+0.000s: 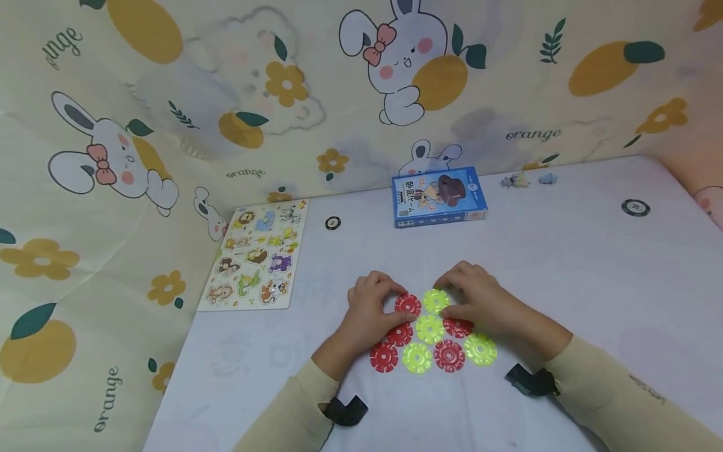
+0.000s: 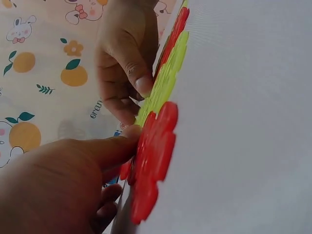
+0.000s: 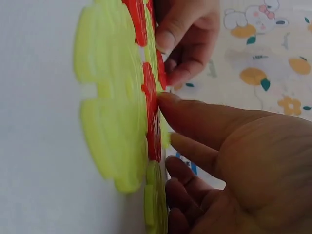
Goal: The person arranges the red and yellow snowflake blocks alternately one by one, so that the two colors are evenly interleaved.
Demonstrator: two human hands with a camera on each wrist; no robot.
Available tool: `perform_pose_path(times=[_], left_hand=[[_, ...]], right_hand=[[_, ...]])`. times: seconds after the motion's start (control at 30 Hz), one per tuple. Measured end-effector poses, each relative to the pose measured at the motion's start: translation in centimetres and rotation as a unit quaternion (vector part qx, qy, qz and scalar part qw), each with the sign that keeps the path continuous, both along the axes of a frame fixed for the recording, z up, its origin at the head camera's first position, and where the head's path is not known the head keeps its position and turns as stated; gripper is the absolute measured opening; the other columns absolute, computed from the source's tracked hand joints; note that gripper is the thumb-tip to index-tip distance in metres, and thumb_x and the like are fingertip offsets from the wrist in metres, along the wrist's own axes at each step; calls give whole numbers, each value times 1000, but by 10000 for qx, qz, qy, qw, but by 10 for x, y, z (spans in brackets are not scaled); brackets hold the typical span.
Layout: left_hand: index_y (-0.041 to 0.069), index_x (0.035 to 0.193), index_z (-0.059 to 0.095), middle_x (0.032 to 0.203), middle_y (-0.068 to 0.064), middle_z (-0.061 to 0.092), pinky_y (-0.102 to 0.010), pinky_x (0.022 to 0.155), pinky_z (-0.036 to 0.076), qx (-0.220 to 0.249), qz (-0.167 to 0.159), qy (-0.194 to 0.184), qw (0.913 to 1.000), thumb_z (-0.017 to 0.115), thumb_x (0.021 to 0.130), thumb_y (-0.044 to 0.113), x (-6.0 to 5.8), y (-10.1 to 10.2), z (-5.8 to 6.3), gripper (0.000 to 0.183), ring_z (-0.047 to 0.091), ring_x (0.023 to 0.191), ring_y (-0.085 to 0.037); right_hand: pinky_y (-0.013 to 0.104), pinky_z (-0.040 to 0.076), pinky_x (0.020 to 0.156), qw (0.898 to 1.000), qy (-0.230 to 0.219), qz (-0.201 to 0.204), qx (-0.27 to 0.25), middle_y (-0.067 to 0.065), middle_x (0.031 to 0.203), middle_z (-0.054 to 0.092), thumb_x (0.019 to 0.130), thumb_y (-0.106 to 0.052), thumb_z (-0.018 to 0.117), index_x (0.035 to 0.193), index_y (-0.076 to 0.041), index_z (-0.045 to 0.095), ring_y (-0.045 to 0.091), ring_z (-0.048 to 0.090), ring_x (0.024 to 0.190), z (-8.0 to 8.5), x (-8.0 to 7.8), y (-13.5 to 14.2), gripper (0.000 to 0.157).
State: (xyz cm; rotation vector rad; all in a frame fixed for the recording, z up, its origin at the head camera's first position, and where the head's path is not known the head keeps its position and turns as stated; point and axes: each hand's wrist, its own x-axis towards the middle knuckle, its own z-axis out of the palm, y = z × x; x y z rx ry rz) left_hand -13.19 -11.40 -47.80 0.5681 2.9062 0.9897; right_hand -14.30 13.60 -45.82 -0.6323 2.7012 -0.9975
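Observation:
Red and yellow-green flower-shaped plastic discs lie flat on the white table in three rows, the longest row nearest the person. My left hand (image 1: 369, 307) has forefinger and thumb at opposite edges of the red disc (image 1: 408, 304) in the far row. Beside it, my right hand (image 1: 480, 298) pinches the neighbouring yellow-green disc (image 1: 436, 301) the same way. The right thumb lies close to another red disc (image 1: 458, 328), which it partly covers. In the left wrist view a red disc (image 2: 156, 161) stands foremost; a yellow-green disc (image 3: 112, 97) fills much of the right wrist view.
A blue game box (image 1: 440, 198) lies at the back, with small figurines (image 1: 515, 181) to its right. An animal puzzle board (image 1: 254, 257) is at the left. Black round chips (image 1: 333, 223) sit on the table (image 1: 565, 251). Patterned cloth (image 1: 316, 81) hangs behind.

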Motion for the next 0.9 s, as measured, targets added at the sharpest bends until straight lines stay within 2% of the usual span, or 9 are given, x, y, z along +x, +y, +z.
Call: perform_pose_path(times=[0.13, 0.23, 0.3, 0.43, 0.53, 0.63, 0.73, 0.83, 0.9], left_hand=[[29, 106, 60, 94, 17, 56, -35, 84, 38, 702, 154, -286, 9970, 77, 80, 41, 0, -2, 2, 33, 49, 90, -5], [26, 102, 62, 84, 11, 59, -29, 69, 48, 1381, 434, -412, 9886, 74, 85, 29, -3, -7, 6, 21, 54, 76, -9], [25, 101, 62, 83, 9, 60, -28, 60, 50, 1629, 664, -336, 9838, 71, 88, 25, -9, -14, 8, 16, 55, 73, -11], [23, 101, 62, 85, 8, 61, -28, 60, 51, 1703, 1374, -61, 9757, 70, 89, 22, -31, -33, 8, 14, 57, 73, -12], [19, 101, 63, 85, 6, 62, -30, 62, 50, 1671, 1991, 201, 9654, 72, 87, 19, -50, -49, 4, 17, 58, 74, -11], [16, 103, 66, 91, 4, 62, -30, 66, 49, 1445, 2317, 400, 9612, 74, 84, 17, -60, -59, 0, 21, 57, 77, -12], [15, 110, 67, 104, 4, 60, -29, 77, 48, 923, 2082, 451, 9727, 73, 85, 19, -59, -64, -1, 26, 56, 90, -12], [13, 123, 64, 123, 3, 56, -33, 91, 43, 73, 1464, 454, 9881, 69, 88, 24, -49, -68, 3, 37, 50, 109, -15], [13, 136, 55, 140, 2, 48, -39, 99, 37, -621, 972, 364, 9927, 65, 91, 31, -41, -70, 5, 49, 43, 123, -18]], right_hand=[[41, 47, 84, 9978, -534, -243, -307, -2, 102, 57, 79, -25, 81, 110, -20, 58, 21, 50, 99, 4, 0, -1, 39], [33, 50, 72, 9925, -947, -432, -638, 0, 90, 58, 85, -22, 75, 105, -20, 57, 21, 53, 86, 11, -3, -3, 27], [32, 51, 68, 9903, -1050, -529, -745, 2, 87, 58, 89, -21, 71, 103, -19, 59, 22, 54, 82, 17, -6, -5, 19], [31, 52, 64, 9898, -1061, -594, -740, 4, 86, 58, 92, -20, 66, 100, -17, 61, 22, 57, 76, 26, -22, -14, 10], [32, 53, 63, 9888, -1170, -580, -721, 6, 86, 59, 93, -18, 64, 100, -15, 60, 22, 60, 72, 29, -38, -25, 9], [32, 53, 64, 9860, -1381, -581, -734, 8, 87, 60, 94, -15, 63, 103, -12, 60, 23, 62, 71, 28, -53, -37, 10], [34, 52, 70, 9863, -1405, -559, -657, 9, 93, 59, 93, -12, 63, 110, -10, 59, 23, 61, 80, 27, -62, -44, 18], [40, 49, 85, 9910, -1189, -442, -432, 10, 108, 58, 91, -12, 65, 121, -8, 57, 26, 57, 99, 28, -63, -47, 32], [45, 44, 94, 9959, -884, -207, -53, 11, 123, 53, 90, -16, 67, 130, -8, 54, 28, 50, 115, 30, -59, -47, 43]])
